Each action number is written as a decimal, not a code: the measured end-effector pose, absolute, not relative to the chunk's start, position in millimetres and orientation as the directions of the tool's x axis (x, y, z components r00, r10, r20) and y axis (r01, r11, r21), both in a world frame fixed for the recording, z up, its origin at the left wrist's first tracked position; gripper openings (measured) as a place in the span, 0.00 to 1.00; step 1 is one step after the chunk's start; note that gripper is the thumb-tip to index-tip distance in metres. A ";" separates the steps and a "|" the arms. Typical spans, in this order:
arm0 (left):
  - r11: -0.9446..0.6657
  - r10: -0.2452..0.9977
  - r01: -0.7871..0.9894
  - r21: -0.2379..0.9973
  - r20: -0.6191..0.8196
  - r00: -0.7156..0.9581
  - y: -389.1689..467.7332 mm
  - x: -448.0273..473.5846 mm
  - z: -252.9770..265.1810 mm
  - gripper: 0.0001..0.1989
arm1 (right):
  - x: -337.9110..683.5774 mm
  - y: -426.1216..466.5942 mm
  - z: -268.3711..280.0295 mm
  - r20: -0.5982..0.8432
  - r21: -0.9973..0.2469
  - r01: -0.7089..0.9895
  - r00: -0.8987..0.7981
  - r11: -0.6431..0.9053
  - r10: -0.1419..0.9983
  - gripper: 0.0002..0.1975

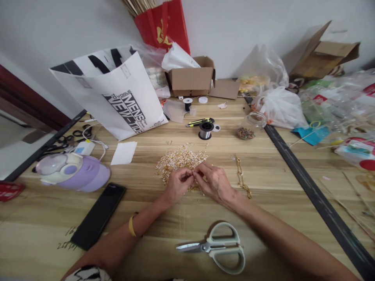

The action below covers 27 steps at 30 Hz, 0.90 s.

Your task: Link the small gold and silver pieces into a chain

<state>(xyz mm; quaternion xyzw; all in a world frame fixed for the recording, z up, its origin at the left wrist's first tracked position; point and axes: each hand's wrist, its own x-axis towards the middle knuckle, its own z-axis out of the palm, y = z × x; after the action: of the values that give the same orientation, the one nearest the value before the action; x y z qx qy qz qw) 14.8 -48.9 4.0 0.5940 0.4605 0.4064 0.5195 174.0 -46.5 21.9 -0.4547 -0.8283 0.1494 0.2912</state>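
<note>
Head view: both hands, left hand (176,186) and right hand (215,182), pinch gold beads (178,160); cluttered wooden table (263,171).

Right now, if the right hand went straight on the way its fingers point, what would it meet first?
The right hand points toward the left hand, whose fingertips already nearly touch it over the pile of gold beads. It would likely meet the left hand's fingers first, though depth is unclear.

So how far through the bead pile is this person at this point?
Looks done: one gold chain lies finished-looking right of the hands. In hand: left hand and right hand pinch small pieces together over the pile of gold and white bits. Left: most of that pile looks loose; scissors lie unused.
</note>
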 end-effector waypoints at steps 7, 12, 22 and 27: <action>0.006 0.962 0.058 0.998 -0.022 0.274 -45.4 10.8 0.9 0.09 | 175.5 -44.0 29.2 0.295 -0.637 0.595 -0.399 0.491 0.868 0.10; 0.068 0.964 0.017 0.998 -0.070 0.257 -43.3 10.3 9.5 0.12 | 176.3 -42.0 32.8 0.186 -0.759 0.528 -0.384 0.380 0.904 0.07; 0.096 0.968 -0.030 0.995 -0.086 0.238 -41.7 10.2 14.0 0.16 | 176.8 -42.3 26.1 0.245 -0.621 0.626 -0.416 0.472 0.876 0.04; 0.101 0.967 -0.051 0.994 -0.087 0.240 -41.9 10.1 12.6 0.17 | 175.6 -46.0 28.5 0.311 -0.681 0.540 -0.398 0.494 0.863 0.12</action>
<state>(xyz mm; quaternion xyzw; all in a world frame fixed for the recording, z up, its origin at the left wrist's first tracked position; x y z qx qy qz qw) 10.1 -41.9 12.6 0.5161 0.4439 0.4277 0.5947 175.6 -46.0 28.5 -0.4390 -0.7992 0.2455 0.3292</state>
